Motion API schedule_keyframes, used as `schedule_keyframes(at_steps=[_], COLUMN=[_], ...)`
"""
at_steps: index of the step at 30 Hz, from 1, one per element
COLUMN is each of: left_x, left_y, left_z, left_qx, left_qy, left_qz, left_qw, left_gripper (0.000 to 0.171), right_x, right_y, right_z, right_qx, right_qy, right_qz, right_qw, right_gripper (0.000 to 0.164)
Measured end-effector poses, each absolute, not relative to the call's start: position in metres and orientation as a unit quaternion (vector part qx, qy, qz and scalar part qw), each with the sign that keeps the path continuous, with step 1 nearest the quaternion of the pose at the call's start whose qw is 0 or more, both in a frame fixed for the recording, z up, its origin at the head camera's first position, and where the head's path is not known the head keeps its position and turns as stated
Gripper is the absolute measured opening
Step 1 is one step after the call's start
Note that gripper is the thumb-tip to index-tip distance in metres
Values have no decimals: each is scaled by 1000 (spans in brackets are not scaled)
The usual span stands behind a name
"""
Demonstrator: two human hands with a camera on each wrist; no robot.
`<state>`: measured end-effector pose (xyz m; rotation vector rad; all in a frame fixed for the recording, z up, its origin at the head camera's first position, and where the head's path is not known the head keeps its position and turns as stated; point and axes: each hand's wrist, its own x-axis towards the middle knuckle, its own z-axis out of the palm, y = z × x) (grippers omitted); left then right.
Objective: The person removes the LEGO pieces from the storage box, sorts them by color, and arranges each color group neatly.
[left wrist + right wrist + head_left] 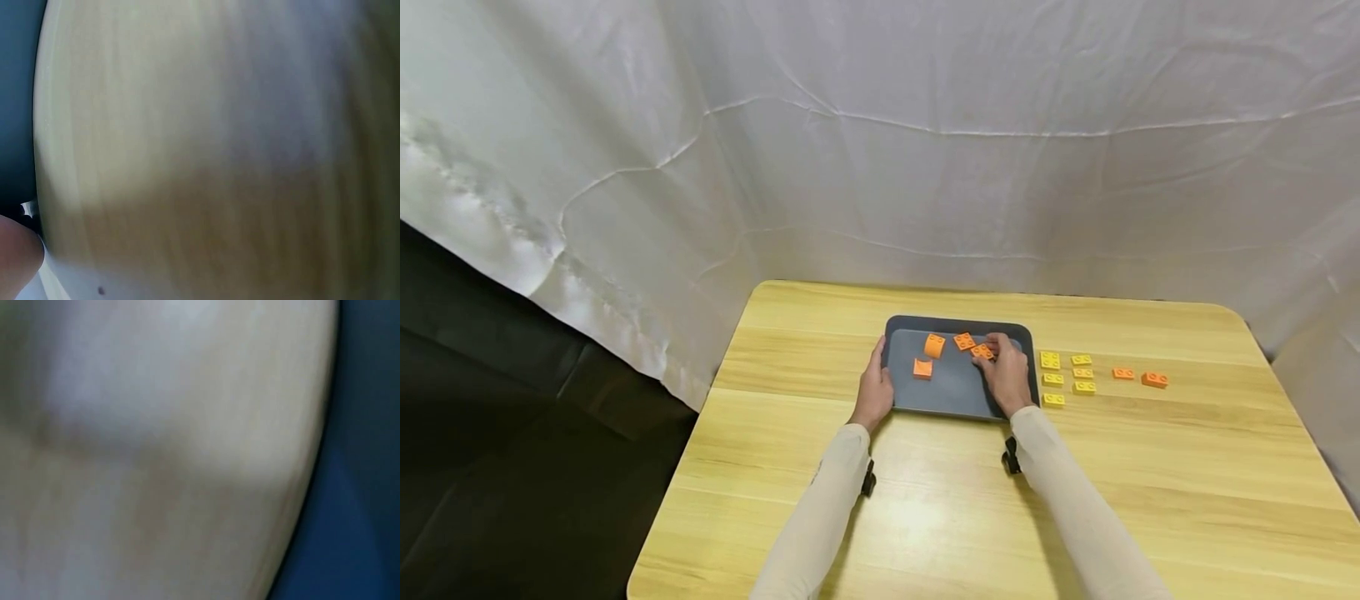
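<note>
A dark grey tray [951, 404] lies on the table with several orange toy building bricks in it. My left hand [874, 393] grips the tray's left edge, thumb near the rim and fingers along the outer side. Inside the tray, my right hand [1009, 375] pinches an orange brick [982, 352] between thumb and fingers. Just left of that brick lies a studded orange brick [963, 341]. A curved orange brick [934, 346] and another orange brick [922, 368] sit farther left. In the left wrist view, part of a finger or thumb [17, 256] shows beside the tray.
Several yellow bricks [1049, 360] stand on the wooden table [760, 467] right of the tray. Beyond them are two orange bricks, a thin one [1123, 373] and a taller one [1154, 380]. A pale curtain [925, 183] hangs behind the table.
</note>
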<state>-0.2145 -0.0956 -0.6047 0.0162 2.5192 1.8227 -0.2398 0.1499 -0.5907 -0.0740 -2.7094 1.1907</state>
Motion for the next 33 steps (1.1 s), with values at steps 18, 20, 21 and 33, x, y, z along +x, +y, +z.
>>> schedule_keyframes(at_steps=[18, 20, 21, 33], left_x=[-213, -212, -212, -214], left_y=[-94, -94, -94, -95], left_z=[-604, -604, -604, -603], left_qx=[8, 7, 6, 5], left_qy=[807, 806, 806, 808], left_qz=[591, 591, 592, 589], left_qw=[9, 11, 11, 15], left_gripper=[61, 61, 61, 61], right_x=[-234, -233, -233, -231], right_y=[153, 153, 153, 154], right_z=[-586, -585, -584, -566], right_qx=[-34, -34, -34, -36], right_qy=[-911, -912, -912, -911], right_qz=[403, 400, 400, 396], right_qw=[86, 86, 87, 107], right_gripper=[49, 50, 50, 49])
